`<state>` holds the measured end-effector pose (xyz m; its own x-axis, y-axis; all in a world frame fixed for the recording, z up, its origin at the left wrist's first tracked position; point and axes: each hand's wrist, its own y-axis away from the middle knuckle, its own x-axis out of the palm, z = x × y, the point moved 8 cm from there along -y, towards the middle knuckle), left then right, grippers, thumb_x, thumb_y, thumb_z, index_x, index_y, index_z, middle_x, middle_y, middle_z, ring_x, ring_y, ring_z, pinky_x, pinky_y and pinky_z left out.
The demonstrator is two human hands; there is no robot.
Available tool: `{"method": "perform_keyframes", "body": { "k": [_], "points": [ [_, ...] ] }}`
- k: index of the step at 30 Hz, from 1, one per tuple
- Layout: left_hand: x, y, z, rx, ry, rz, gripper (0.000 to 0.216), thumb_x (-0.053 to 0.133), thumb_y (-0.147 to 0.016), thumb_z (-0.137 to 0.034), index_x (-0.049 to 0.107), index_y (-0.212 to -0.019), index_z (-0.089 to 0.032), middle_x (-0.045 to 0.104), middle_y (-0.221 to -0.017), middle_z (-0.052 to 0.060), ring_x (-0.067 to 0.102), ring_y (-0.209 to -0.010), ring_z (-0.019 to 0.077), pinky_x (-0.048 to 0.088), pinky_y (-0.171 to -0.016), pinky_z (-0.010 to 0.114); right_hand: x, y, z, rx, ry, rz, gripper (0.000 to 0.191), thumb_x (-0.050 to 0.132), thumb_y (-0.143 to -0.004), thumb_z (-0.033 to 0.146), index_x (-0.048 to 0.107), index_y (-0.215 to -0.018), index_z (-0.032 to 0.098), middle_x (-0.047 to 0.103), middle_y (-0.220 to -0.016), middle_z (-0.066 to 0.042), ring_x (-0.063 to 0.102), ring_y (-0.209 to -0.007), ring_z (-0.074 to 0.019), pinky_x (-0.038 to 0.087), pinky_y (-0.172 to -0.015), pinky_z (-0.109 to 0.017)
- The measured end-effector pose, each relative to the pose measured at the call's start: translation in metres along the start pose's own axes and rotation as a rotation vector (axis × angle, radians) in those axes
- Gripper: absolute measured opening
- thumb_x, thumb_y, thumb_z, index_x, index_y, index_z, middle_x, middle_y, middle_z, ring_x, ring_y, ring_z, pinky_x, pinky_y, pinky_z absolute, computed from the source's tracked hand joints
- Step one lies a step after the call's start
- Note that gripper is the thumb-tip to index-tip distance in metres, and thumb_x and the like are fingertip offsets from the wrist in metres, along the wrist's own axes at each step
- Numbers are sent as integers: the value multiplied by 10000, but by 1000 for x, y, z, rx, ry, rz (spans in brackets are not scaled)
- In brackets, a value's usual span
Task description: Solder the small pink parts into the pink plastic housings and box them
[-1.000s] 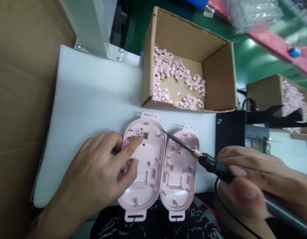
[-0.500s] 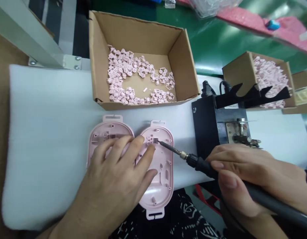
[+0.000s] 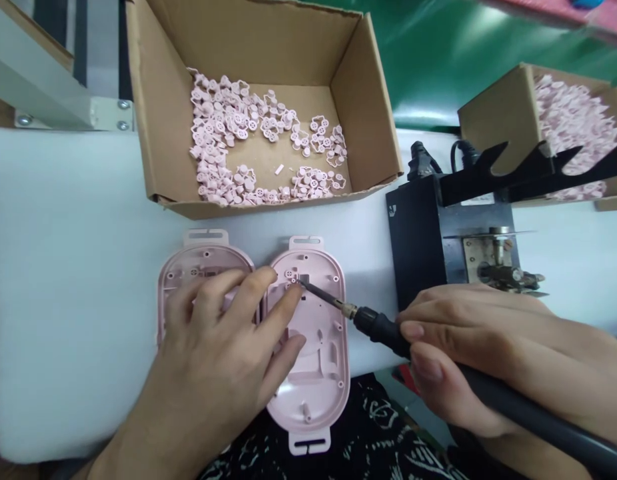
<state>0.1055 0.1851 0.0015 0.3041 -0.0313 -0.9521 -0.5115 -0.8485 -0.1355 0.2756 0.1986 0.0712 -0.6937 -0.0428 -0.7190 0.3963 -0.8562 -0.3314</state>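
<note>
left hand point(image 3: 213, 347) spread open, pressing two pink plastic housing halves point(image 3: 313, 393) on white foam pad point(image 3: 73, 300); right hand point(image 3: 493, 347) grips soldering iron point(image 3: 381, 331), tip at round pink insert point(image 3: 289, 274); a slip could melt the housing.

The counter is topped with a thick white foam sheet point(image 3: 73, 267). On it lie two pink plastic housing halves point(image 3: 308, 400), side by side and almost touching. Just behind them sits an open cardboard box point(image 3: 153, 113) holding small pink molded parts point(image 3: 218, 113), and a black metal stand point(image 3: 416, 240) stands to the right.
</note>
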Motion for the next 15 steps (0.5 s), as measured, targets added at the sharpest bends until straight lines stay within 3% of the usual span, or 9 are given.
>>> {"method": "perform_keyframes", "body": {
  "k": [6,15],
  "points": [
    [1,0,0,13,-11,-14,357,646,-945,-432,732,-1245,-258,658,-1304,93,558,-1133,376,406,-949,587,2,0,3,13,-2,16,130,679,-808,15,666,-780,141,675,-679,-5,657,-580,-116,618,-602,-284],
    [2,3,2,41,-7,8,408,673,-924,-435,701,-1302,-284,634,-1327,101,547,-1142,376,409,-940,585,3,0,2,16,29,-31,133,668,-850,82,644,-766,183,661,-645,17,633,-531,-120,601,-509,-279]
  ]
}}
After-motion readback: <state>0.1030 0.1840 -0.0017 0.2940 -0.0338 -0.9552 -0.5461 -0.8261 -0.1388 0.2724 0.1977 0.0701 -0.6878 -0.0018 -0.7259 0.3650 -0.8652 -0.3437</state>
